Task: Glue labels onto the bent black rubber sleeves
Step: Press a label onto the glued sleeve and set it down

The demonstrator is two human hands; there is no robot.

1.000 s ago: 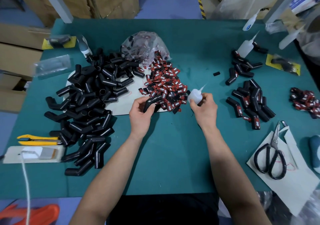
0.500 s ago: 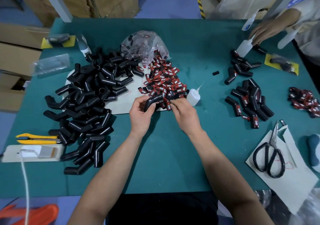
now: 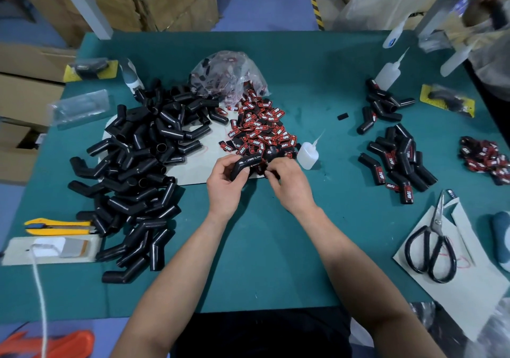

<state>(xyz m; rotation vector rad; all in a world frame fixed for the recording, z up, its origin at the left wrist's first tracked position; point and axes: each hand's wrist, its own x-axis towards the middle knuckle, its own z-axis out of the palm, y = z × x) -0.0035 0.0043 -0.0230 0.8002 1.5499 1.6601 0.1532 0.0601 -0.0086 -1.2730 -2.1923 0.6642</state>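
The left hand (image 3: 225,183) grips one bent sleeve (image 3: 242,164) just left of the glue bottle (image 3: 307,154), bend uppermost; the right hand (image 3: 287,186), between sleeve & bottle, has fingers curled at the near edge of the label pile (image 3: 262,131), seemingly pinching one label (image 3: 271,175), though that's small & partly hidden.

Risks, as I judge them: the bottle stands close by the right wrist, so a careless sweep could tip it onto the labels; any glue on the sleeve (can't see any from here) could smear on fingertips or dry if the pick drags; the labels lie stacked, so two may lift together, or one go on crooked over the curved rubber.

Around:
- heap of unlabelled sleeves (image 3: 138,164) far left of the bottle;
- labelled batch (image 3: 397,161) to its right;
- clear bag (image 3: 229,76) behind-left;
- scissors (image 3: 430,250) near-right;
- yellow knife (image 3: 58,226) far left, nearer;
- 2nd bottle (image 3: 387,72) behind-right.

Nothing sits between hands & pile; only the loose labels crowd the pick.
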